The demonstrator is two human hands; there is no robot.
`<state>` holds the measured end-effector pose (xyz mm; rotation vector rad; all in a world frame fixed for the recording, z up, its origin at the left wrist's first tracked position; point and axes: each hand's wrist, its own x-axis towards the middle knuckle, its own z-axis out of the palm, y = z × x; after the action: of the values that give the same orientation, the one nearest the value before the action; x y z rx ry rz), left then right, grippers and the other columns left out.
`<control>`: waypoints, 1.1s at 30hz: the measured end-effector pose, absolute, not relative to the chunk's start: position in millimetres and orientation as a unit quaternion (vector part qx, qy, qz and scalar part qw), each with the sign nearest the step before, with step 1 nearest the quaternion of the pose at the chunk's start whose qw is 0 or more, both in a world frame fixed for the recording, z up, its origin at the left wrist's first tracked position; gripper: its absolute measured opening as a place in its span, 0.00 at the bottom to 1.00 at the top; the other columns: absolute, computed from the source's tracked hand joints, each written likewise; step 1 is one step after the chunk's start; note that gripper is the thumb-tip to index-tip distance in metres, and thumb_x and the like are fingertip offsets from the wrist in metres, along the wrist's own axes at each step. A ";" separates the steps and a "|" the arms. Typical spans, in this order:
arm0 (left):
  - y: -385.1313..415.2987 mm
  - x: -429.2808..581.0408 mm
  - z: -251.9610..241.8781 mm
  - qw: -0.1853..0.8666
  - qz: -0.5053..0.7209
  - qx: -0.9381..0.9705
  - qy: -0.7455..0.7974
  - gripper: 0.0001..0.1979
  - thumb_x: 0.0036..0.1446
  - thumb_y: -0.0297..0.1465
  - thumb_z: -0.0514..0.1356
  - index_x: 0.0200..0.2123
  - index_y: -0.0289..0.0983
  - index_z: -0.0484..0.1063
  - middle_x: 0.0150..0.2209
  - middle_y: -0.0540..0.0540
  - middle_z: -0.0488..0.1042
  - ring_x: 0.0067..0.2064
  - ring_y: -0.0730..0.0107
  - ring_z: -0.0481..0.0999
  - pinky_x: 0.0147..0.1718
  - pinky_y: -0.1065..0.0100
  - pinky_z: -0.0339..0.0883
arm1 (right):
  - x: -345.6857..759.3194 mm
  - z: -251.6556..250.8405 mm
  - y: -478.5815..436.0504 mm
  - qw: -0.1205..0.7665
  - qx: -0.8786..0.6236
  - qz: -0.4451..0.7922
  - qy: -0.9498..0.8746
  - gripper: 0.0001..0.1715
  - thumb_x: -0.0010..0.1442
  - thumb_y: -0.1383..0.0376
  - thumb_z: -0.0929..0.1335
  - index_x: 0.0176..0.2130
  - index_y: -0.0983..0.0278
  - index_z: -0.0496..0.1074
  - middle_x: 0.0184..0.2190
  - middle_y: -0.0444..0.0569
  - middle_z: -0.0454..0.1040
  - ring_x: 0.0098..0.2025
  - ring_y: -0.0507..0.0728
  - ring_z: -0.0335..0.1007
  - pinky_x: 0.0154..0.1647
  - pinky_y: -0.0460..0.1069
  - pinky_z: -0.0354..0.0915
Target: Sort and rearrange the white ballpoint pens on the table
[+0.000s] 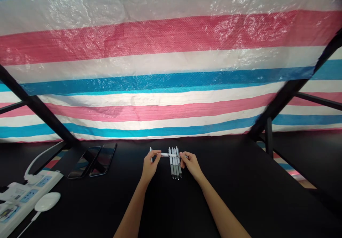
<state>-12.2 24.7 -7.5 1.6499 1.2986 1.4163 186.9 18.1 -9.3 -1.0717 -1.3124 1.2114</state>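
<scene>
Both my hands hold one white pen [169, 155] sideways just above the black table [229, 191]. My left hand [150, 166] pinches its left end and my right hand [190, 164] pinches its right end. Under the held pen lies a row of several white and grey pens [175, 167], side by side and pointing away from me. One more small white piece [151, 149] shows just behind my left hand's fingers.
Two dark phones [92, 160] lie flat at the left. A white power strip [25, 195] and a white oval device [47, 201] sit at the table's near left corner. A striped red, white and blue tarp [171, 70] hangs behind, crossed by black frame bars [283, 99].
</scene>
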 end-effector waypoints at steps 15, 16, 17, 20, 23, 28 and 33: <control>23.0 -12.6 -1.9 0.318 0.549 0.579 0.513 0.13 0.53 0.40 0.57 0.33 0.36 0.73 0.28 0.46 0.78 0.34 0.63 0.76 0.40 0.62 0.66 | 189.4 -20.9 23.7 0.531 -0.458 0.448 -0.554 0.19 0.54 0.49 0.66 0.30 0.64 0.67 0.19 0.42 0.66 0.18 0.49 0.57 0.20 0.45 0.55; 23.1 -12.4 -1.7 0.319 0.549 0.577 0.514 0.13 0.53 0.40 0.57 0.33 0.36 0.73 0.27 0.46 0.77 0.34 0.63 0.76 0.40 0.61 0.66 | 189.2 -20.5 23.5 0.529 -0.461 0.444 -0.557 0.20 0.54 0.49 0.66 0.29 0.64 0.67 0.19 0.42 0.66 0.18 0.49 0.57 0.20 0.45 0.55; 23.2 -12.3 -1.5 0.320 0.549 0.576 0.514 0.13 0.52 0.40 0.57 0.33 0.36 0.73 0.27 0.46 0.77 0.34 0.63 0.76 0.40 0.61 0.66 | 189.0 -19.7 23.1 0.527 -0.465 0.440 -0.559 0.20 0.55 0.48 0.65 0.28 0.63 0.66 0.19 0.42 0.65 0.18 0.49 0.57 0.20 0.45 0.55; 23.7 -12.6 -1.9 0.322 0.549 0.576 0.514 0.13 0.53 0.40 0.58 0.33 0.36 0.73 0.28 0.46 0.77 0.35 0.62 0.76 0.41 0.61 0.66 | 188.3 -16.5 21.3 0.523 -0.470 0.430 -0.567 0.23 0.55 0.46 0.65 0.26 0.63 0.65 0.17 0.41 0.64 0.18 0.50 0.57 0.20 0.45 0.55; 23.5 -13.1 -2.9 0.314 0.547 0.583 0.511 0.13 0.53 0.40 0.57 0.34 0.36 0.74 0.27 0.46 0.77 0.34 0.63 0.76 0.40 0.62 0.66 | 188.5 -13.8 19.4 0.513 -0.479 0.416 -0.578 0.26 0.56 0.45 0.62 0.21 0.62 0.62 0.13 0.41 0.61 0.16 0.50 0.55 0.20 0.46 0.54; 20.5 -12.0 -2.4 0.265 0.537 0.621 0.506 0.12 0.54 0.39 0.56 0.35 0.38 0.74 0.35 0.44 0.76 0.39 0.64 0.75 0.40 0.65 0.66 | 190.5 -14.4 19.4 0.501 -0.512 0.395 -0.574 0.29 0.58 0.46 0.60 0.17 0.62 0.61 0.08 0.40 0.57 0.13 0.48 0.50 0.17 0.45 0.50; 20.1 -10.9 -1.9 0.262 0.531 0.629 0.504 0.12 0.55 0.39 0.56 0.35 0.38 0.74 0.36 0.44 0.76 0.40 0.63 0.75 0.41 0.64 0.66 | 189.9 -14.1 20.0 0.529 -0.490 0.432 -0.542 0.25 0.57 0.46 0.62 0.26 0.64 0.69 0.09 0.38 0.58 0.12 0.48 0.50 0.15 0.45 0.49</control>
<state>-10.9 20.1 -1.9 1.7037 1.3633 1.4364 189.9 20.0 -14.1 -1.1712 -1.2933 1.0311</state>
